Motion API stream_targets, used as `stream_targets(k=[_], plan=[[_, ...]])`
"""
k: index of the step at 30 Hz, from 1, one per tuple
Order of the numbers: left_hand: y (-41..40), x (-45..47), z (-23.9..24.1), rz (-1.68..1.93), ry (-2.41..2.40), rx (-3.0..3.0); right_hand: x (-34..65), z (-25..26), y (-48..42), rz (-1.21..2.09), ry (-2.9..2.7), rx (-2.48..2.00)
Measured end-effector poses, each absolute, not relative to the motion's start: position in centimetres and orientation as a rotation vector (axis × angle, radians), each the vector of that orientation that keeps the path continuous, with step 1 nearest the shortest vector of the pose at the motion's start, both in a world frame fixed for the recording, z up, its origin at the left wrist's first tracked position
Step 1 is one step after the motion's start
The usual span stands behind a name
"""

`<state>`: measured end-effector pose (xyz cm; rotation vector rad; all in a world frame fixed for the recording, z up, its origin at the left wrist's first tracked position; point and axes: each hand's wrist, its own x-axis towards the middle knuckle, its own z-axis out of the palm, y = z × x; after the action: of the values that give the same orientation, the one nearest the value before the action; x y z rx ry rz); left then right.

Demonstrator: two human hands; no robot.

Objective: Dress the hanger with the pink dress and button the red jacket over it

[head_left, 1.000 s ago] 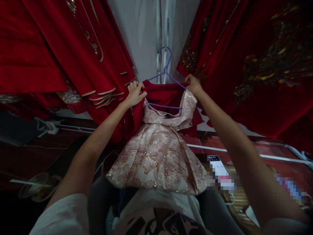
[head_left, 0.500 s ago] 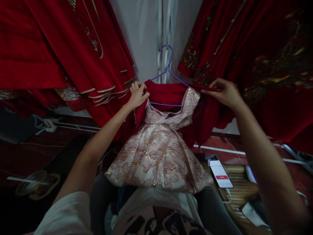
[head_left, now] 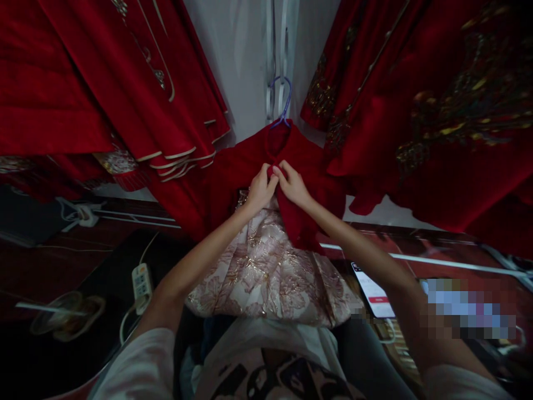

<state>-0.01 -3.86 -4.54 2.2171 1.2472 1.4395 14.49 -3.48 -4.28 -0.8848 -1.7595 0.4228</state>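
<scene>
A red jacket (head_left: 308,158) drapes over a pale pink dress (head_left: 270,266) with gold floral patterning, and both hang on a purple hanger (head_left: 287,103). Just below the jacket's collar, my left hand (head_left: 261,190) and my right hand (head_left: 293,184) meet, thumbs and fingertips pinching its front edges together. Whether a button or clasp lies between the fingertips cannot be made out. The dress's bodice is mostly hidden behind my hands and the jacket; its skirt spreads down over my lap.
Red embroidered garments (head_left: 175,111) hang on the left, with more red clothing (head_left: 449,166) on the right. A lit phone (head_left: 375,291) lies on a wooden stool (head_left: 403,347). To the left are a power strip (head_left: 142,283) and a plastic cup (head_left: 62,314) on a dark surface.
Both hands have come inward from the shoulders to the middle of the chest. The red jacket now lies over the hanger and the dress's top, its fronts drawn together.
</scene>
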Motion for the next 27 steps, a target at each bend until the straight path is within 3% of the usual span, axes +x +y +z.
stream_targets(k=[6,12,27], plan=[[-5.7,0.6,-6.2,1.476,1.219,2.018,12.9,-5.6,-4.8,0.548,-1.472,-0.855],[-6.3,0.3,-7.8,1.648,0.937,1.729,14.1,-6.6,-6.0,0.954,-1.403,-0.759],[-7.5,0.4,-6.7,1.731,0.796,1.488,14.6,-6.8,-6.1,0.788,-1.371,-0.703]])
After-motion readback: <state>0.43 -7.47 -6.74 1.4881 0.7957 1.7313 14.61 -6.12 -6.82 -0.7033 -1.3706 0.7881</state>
